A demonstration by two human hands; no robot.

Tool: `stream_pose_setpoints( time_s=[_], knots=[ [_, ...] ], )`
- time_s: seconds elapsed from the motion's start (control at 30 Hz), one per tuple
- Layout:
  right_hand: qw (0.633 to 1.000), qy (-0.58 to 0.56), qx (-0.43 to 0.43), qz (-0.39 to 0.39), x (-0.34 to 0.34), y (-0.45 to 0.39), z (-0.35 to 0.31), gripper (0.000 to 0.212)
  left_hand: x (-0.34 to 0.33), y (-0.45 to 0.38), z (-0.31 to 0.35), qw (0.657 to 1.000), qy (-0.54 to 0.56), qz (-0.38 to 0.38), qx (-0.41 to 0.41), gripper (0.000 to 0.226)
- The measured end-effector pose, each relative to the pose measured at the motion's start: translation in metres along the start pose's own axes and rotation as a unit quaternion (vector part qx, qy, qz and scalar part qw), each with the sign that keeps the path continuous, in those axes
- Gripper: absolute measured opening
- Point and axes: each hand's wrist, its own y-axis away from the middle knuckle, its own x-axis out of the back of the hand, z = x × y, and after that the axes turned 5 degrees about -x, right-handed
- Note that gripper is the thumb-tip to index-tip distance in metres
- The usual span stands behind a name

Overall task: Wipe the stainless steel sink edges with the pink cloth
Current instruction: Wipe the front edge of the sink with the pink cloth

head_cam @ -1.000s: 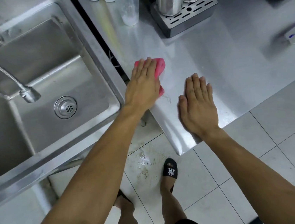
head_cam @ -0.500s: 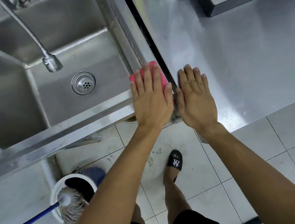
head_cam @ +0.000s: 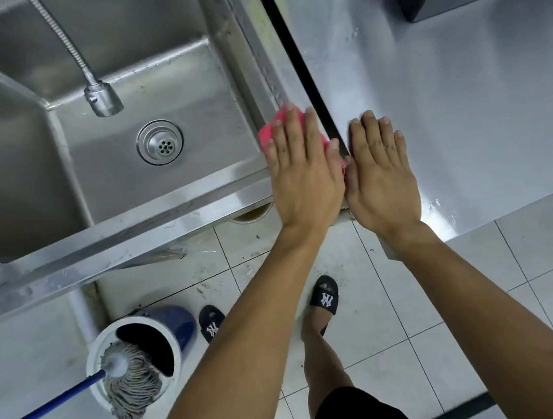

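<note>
left hand (head_cam: 302, 175) is flat on the pink cloth (head_cam: 281, 124), fingers straight and close together, pressing it down onto the near right corner of the stainless steel sink (head_cam: 179, 217), right where the right rim meets the front rim. it's not gripping anything, just a palm-down press. most of the cloth is hidden under the hand, only a pink wedge sticks out past the fingertips and a sliver shows by the thumb, so i can't really say how it's folded.

right hand (head_cam: 379, 170) is also flat with fingers straight, resting empty on the steel counter (head_cam: 462, 102) just across the dark gap (head_cam: 300, 68) from the sink. looks like it's just bracing.

step-wise i'd call this the start of the rim wiping, cloth parked on the corner. next move probably needs steady downward pressure while sliding along one rim, either up the right edge toward the back or left along the front edge, keeping the cloth on the narrow strip so it doesn't drop into the basin or the gap.

the bit of cloth that shows points away from the person along with the fingers, roughly parallel to the right rim, and its long axis seems to run that way too.

also around: pull-down faucet head (head_cam: 103, 98) hanging over the basin, drain strainer (head_cam: 160, 142), and a mop (head_cam: 129, 381) in a bucket (head_cam: 95, 354) on the tile floor.
</note>
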Motion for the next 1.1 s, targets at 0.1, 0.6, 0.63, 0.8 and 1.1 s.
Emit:
stream_pose_setpoints(
  time_s=[0.1, 0.6, 0.63, 0.8, 1.1],
  knots=[
    [1.000, -0.029, 0.004, -0.013, 0.003, -0.001, 0.002, 0.057, 0.010, 0.015, -0.035, 0.988, -0.013, -0.056, -0.142, 0.062],
    [0.997, -0.071, 0.006, -0.024, 0.008, 0.000, 0.006, 0.059, 0.003, -0.002, -0.016, 0.988, -0.001, -0.051, -0.143, 0.063],
    [0.997, -0.071, 0.008, -0.023, 0.008, -0.001, 0.006, 0.058, 0.010, 0.002, -0.031, 0.981, -0.009, -0.070, -0.182, 0.063],
    [0.998, -0.056, 0.008, -0.006, 0.007, 0.000, 0.005, 0.057, 0.053, 0.035, -0.100, 0.975, -0.097, -0.154, -0.124, 0.066],
    [0.999, -0.035, 0.003, -0.001, 0.004, 0.001, 0.002, 0.056, 0.004, -0.008, 0.007, 0.998, -0.019, -0.053, -0.029, 0.071]
  ],
)
